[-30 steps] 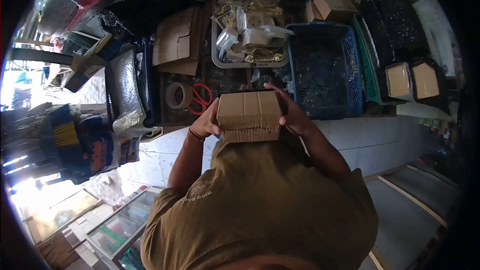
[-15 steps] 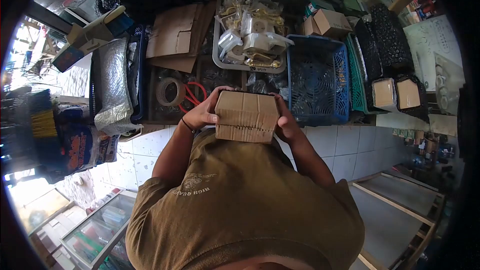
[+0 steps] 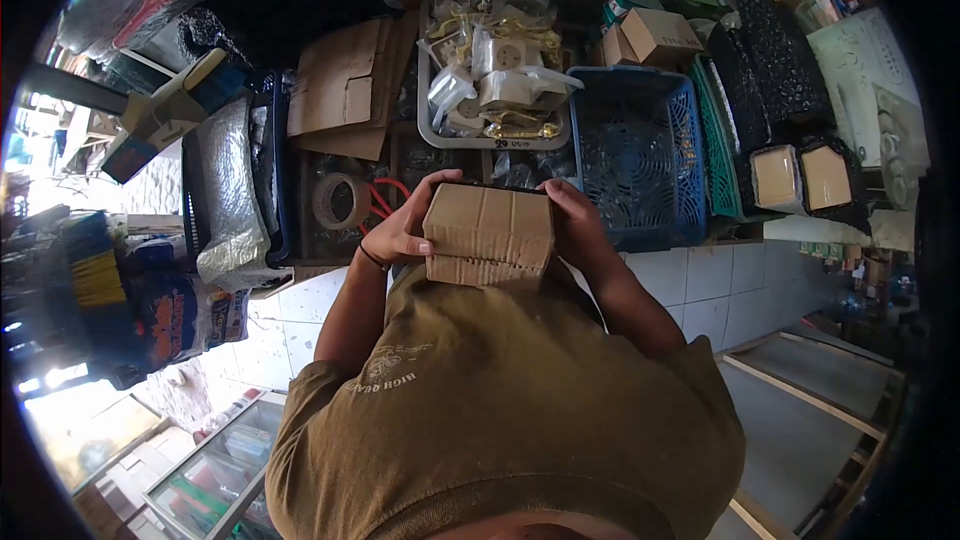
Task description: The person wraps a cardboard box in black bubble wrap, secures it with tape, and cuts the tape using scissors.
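A small brown cardboard box [image 3: 487, 230] is held in front of my chest, with creased flaps and a ragged seam facing me. My left hand [image 3: 405, 225] grips its left side, thumb on the near face and fingers around the far edge. On the other side, my right hand [image 3: 578, 223] is closed against the box, its thumb lying at the top right corner. The box's underside and several fingertips are hidden. Just beyond it stands a white tray [image 3: 424, 105] heaped with bagged gold-coloured metal fittings.
A blue plastic basket [image 3: 690, 165] is right of the tray. A tape roll [image 3: 340, 202] and red cord [image 3: 380, 202] lie to the left, below flattened cardboard [image 3: 335, 90]. Bubble wrap [image 3: 232, 180] hangs farther left. Two black-wrapped boxes [image 3: 800, 178] sit at right.
My right thumb has moved up from the box's right side to its top corner. The box has tilted slightly, and the whole view has shifted a little.
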The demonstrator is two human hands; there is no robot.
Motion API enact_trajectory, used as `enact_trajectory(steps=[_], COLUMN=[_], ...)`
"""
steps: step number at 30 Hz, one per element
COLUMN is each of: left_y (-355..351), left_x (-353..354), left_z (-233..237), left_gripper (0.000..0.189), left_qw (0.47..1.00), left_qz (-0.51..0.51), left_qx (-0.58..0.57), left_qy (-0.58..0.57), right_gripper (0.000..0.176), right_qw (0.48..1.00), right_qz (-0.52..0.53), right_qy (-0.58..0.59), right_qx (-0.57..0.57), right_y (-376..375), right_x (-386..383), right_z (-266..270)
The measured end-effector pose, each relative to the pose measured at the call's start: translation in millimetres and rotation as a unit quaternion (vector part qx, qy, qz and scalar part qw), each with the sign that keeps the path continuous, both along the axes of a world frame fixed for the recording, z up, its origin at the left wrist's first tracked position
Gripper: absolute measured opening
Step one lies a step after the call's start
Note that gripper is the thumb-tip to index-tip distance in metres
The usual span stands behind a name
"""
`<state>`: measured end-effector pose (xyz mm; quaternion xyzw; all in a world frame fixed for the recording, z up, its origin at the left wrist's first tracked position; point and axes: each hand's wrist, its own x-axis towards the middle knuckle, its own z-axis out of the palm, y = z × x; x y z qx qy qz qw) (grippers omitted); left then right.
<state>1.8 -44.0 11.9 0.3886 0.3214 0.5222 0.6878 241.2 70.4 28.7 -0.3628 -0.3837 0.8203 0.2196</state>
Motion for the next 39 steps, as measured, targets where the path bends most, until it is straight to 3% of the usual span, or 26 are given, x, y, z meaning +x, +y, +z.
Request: enact_trajectory(steps=[6, 10, 21, 28, 31, 33, 34, 36, 39], left_y=[-1, 0, 8, 8, 8, 8, 8, 8, 8], left_x=[-1, 0, -1, -4, -7, -3, -4, -6, -1], left_z=[-3, -3, 9, 5, 4, 9, 7, 0, 10], left_gripper=[0.111, 0.11, 0.106, 0.104, 0.102, 0.102, 0.102, 0.101, 0.1], left_qw=[0.999, 0.998, 0.993, 0.993, 0.996, 0.995, 0.995, 0.997, 0.996], left_qz=[0.013, 0.007, -0.021, -0.013, -0.001, 0.017, 0.019, 0.024, 0.043], left_qx=[-0.038, -0.048, -0.077, -0.088, -0.087, -0.092, -0.092, -0.071, -0.073], left_qy=[-0.033, -0.048, -0.083, -0.076, -0.023, -0.031, -0.031, -0.013, -0.019], right_gripper=[0.022, 0.022, 0.019, 0.021, 0.021, 0.023, 0.023, 0.026, 0.028], right_qw=[0.994, 0.982, 0.987, 0.993, 0.998, 0.99, 0.99, 0.95, 0.907], right_qz=[-0.002, -0.002, 0.055, 0.012, -0.028, -0.059, -0.057, -0.091, -0.108], right_qy=[0.046, 0.096, 0.104, 0.063, 0.018, -0.082, -0.082, -0.168, -0.219], right_qx=[-0.099, -0.164, -0.113, -0.103, -0.048, 0.099, 0.099, 0.246, 0.341], right_y=[4, 5, 13, 9, 7, 6, 6, 2, -3], right_x=[-5, 4, 4, -6, -11, -14, -16, -19, -22], right_z=[2, -24, -40, -45, -58, -64, -63, -59, -43])
